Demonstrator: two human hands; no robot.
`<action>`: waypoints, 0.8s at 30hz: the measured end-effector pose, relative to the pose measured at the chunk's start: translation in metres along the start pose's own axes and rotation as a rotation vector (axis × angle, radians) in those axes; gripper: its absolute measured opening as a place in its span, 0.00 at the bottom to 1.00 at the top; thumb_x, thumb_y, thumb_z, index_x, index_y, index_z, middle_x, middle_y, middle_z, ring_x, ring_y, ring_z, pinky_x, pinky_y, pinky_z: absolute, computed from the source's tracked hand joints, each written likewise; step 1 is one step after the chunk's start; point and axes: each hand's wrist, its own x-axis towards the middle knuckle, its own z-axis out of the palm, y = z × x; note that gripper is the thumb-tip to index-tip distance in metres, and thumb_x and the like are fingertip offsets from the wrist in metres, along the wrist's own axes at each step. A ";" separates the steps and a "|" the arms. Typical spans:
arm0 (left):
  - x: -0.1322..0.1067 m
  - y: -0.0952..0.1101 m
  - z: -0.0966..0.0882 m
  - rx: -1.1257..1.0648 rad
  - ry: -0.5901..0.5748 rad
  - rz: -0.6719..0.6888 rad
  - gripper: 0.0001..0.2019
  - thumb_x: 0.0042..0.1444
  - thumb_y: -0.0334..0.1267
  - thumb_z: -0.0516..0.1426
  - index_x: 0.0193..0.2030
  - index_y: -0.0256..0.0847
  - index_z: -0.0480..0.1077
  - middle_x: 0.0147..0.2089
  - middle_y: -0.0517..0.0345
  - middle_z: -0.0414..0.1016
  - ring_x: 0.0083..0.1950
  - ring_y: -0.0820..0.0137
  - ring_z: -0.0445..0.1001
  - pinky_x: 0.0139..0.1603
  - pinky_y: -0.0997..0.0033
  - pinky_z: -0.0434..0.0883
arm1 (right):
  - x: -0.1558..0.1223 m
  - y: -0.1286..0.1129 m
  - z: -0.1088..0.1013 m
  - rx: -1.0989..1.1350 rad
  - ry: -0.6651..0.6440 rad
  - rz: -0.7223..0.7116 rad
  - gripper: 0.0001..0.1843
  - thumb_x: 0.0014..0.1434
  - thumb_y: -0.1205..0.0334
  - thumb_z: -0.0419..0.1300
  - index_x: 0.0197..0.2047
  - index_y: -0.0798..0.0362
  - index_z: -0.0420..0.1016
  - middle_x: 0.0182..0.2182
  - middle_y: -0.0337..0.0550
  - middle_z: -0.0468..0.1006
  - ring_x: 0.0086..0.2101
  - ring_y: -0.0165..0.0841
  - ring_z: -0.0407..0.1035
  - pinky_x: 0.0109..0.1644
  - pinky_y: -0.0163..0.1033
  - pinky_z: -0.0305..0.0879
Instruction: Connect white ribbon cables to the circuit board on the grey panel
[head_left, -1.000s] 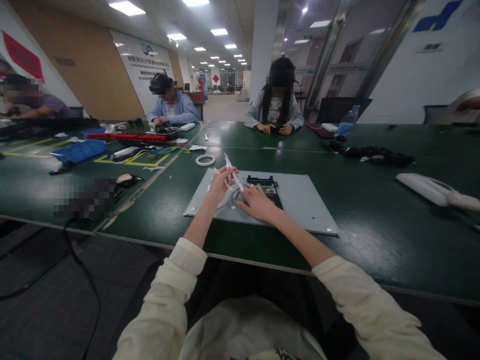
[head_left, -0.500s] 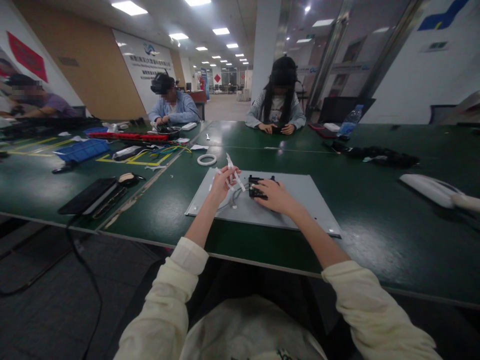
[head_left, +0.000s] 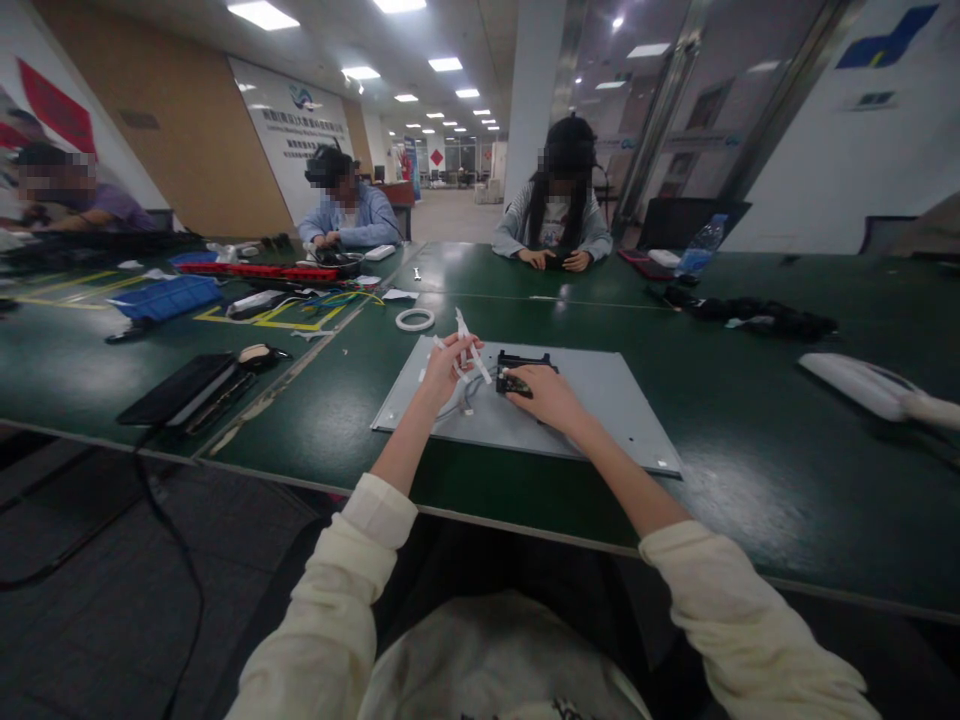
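My left hand [head_left: 444,368] is closed on several narrow white strips [head_left: 462,326] that stick out between the fingers; they look like pieces of tape. My right hand [head_left: 553,396] grips a black rectangular device [head_left: 525,357], fingers at its left end, covering much of it. Part of a circuit board seems to show beside the fingertips. That device lies on a flat grey panel [head_left: 600,375]. From its left side a grey cable [head_left: 452,408] curves across the panel below my left hand.
Beyond the panel lies a roll of white tape [head_left: 415,319]. A blue tray [head_left: 166,298], coloured wires [head_left: 360,297] and a black case [head_left: 177,388] are on the left. To the right are a white device [head_left: 855,385] and a black bundle [head_left: 750,310]. Co-workers sit across the green table [head_left: 757,440].
My right hand's fingers have drawn in from lying spread over the black device to a tighter hold at its left end. The left hand with the strips is nearly still.
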 end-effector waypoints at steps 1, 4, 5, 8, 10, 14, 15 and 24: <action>0.000 0.000 0.000 0.000 0.000 0.002 0.07 0.46 0.35 0.62 0.31 0.36 0.70 0.30 0.58 0.75 0.28 0.79 0.71 0.24 0.82 0.64 | 0.000 0.000 0.000 0.001 -0.002 0.000 0.24 0.60 0.51 0.53 0.57 0.50 0.67 0.53 0.47 0.69 0.52 0.39 0.60 0.53 0.43 0.58; 0.001 -0.001 -0.001 0.003 -0.006 0.012 0.08 0.45 0.35 0.63 0.31 0.36 0.70 0.30 0.58 0.75 0.28 0.78 0.72 0.24 0.82 0.64 | -0.002 -0.001 -0.001 0.003 -0.014 0.005 0.25 0.60 0.51 0.53 0.58 0.50 0.66 0.53 0.47 0.69 0.52 0.39 0.60 0.53 0.43 0.58; 0.001 -0.001 -0.002 0.005 -0.012 0.012 0.08 0.44 0.36 0.63 0.31 0.36 0.70 0.30 0.58 0.75 0.28 0.78 0.72 0.24 0.82 0.64 | -0.002 -0.001 -0.001 0.003 -0.016 0.010 0.25 0.60 0.51 0.53 0.58 0.50 0.66 0.53 0.47 0.69 0.53 0.40 0.60 0.53 0.44 0.58; 0.001 -0.001 -0.002 0.003 -0.027 0.011 0.08 0.44 0.35 0.63 0.31 0.37 0.71 0.30 0.58 0.76 0.29 0.78 0.71 0.24 0.82 0.64 | -0.003 -0.002 -0.001 0.012 -0.017 0.020 0.25 0.59 0.51 0.53 0.58 0.50 0.66 0.53 0.45 0.69 0.53 0.41 0.59 0.53 0.44 0.58; 0.001 -0.001 -0.002 -0.001 -0.027 0.015 0.08 0.44 0.35 0.63 0.31 0.37 0.71 0.30 0.58 0.76 0.29 0.78 0.71 0.24 0.82 0.65 | -0.003 -0.002 -0.001 0.016 -0.014 0.019 0.25 0.59 0.51 0.53 0.58 0.50 0.66 0.53 0.45 0.69 0.53 0.41 0.59 0.53 0.44 0.58; 0.000 0.000 -0.001 0.010 -0.022 0.018 0.07 0.44 0.35 0.63 0.31 0.37 0.71 0.31 0.57 0.75 0.29 0.78 0.71 0.24 0.82 0.64 | -0.004 -0.003 -0.002 0.011 -0.017 0.010 0.25 0.60 0.51 0.53 0.58 0.51 0.66 0.53 0.46 0.69 0.53 0.40 0.59 0.53 0.44 0.58; 0.000 0.000 -0.001 0.012 -0.023 0.017 0.07 0.44 0.35 0.63 0.31 0.37 0.71 0.31 0.57 0.75 0.29 0.78 0.71 0.23 0.82 0.64 | -0.004 -0.003 -0.002 0.011 -0.018 0.010 0.25 0.60 0.51 0.53 0.58 0.51 0.66 0.53 0.46 0.69 0.53 0.40 0.59 0.53 0.44 0.58; -0.001 -0.001 -0.001 0.023 -0.048 0.012 0.08 0.44 0.36 0.63 0.31 0.36 0.71 0.31 0.57 0.75 0.28 0.79 0.70 0.23 0.83 0.64 | -0.006 -0.005 0.000 0.044 -0.014 0.002 0.24 0.59 0.52 0.54 0.57 0.50 0.67 0.53 0.46 0.69 0.53 0.41 0.59 0.54 0.45 0.58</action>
